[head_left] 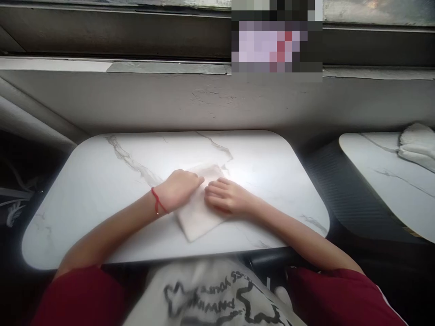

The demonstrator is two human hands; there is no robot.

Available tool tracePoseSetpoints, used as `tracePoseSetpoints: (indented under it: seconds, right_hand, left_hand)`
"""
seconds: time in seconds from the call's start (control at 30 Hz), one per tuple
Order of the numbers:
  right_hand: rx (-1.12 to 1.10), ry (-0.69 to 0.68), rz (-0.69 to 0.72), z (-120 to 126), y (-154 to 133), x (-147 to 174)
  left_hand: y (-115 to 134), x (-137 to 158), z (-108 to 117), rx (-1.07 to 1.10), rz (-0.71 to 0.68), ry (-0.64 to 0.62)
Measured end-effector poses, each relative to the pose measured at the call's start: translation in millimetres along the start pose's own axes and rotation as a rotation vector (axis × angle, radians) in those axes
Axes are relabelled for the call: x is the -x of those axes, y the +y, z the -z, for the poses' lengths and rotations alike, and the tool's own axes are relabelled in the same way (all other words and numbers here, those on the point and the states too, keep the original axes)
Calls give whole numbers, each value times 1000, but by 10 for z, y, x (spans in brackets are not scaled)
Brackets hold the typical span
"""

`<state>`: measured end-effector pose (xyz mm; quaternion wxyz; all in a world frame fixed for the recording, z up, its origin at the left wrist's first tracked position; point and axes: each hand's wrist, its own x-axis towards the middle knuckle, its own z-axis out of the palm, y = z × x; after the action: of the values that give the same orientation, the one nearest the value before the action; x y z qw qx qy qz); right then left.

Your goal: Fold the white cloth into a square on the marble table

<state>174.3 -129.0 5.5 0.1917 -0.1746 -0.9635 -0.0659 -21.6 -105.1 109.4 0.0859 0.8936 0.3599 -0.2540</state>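
A folded white cloth (196, 217) lies flat near the middle of a white marble-patterned table (102, 190). My left hand (180, 190), with a red string at the wrist, rests palm-down on the cloth's left part, fingers together. My right hand (226, 197) lies on the cloth's right part, fingers pointing left toward the left hand. Both hands press on the cloth; neither lifts it. The cloth's near corner sticks out below the hands.
A grey wall and window sill (163, 68) run behind the table. A second marble table (384, 181) stands at the right with a white cloth pile (418, 145) on it. A dark gap separates the two tables. My lap with a printed white cloth (210, 294) is below.
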Motion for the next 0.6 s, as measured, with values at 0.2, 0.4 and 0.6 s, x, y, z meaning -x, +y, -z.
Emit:
tracePoseSetpoints:
  seconds: [0.2, 0.4, 0.6]
  right_hand:
    - [29, 3, 75, 15, -124, 42]
    - [38, 49, 142, -1, -239, 35]
    - [-20, 35, 68, 14, -205, 37]
  left_hand:
    - [76, -91, 12, -15, -87, -99]
    - [148, -116, -43, 19, -143, -160]
    - [59, -193, -50, 125, -140, -128]
